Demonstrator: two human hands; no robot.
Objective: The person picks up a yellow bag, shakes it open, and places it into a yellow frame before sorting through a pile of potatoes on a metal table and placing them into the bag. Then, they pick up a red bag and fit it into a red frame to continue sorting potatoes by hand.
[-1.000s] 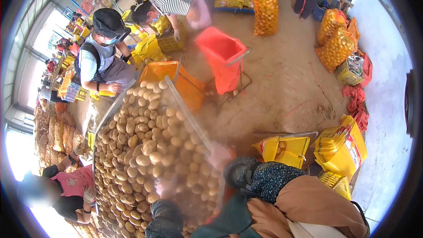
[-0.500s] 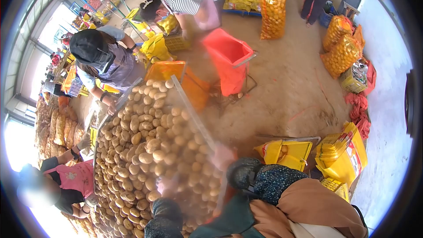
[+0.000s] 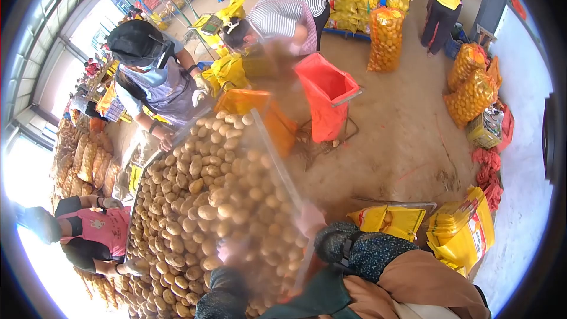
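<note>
A broad heap of potatoes (image 3: 177,218) fills the sorting table in front of me. My left hand (image 3: 231,251) is over the near part of the heap, right among the potatoes, its fingers smeared by a blurred patch of the view. My right hand (image 3: 310,220) is at the table's metal rim (image 3: 274,159), close to its near right corner, and its fingers are blurred too. Dark patterned sleeves cover both my forearms.
Around the table are a person in a black cap (image 3: 139,44) and one in a pink apron (image 3: 103,230). Behind it another person in stripes (image 3: 289,15) bends down. A red bag (image 3: 328,94) stands open on the floor; yellow bags (image 3: 460,224) lie at right.
The whole view has shifted, so the scene sits lower and further right. My hands stay at the same places on the heap and rim. The capped person's head is raised more.
</note>
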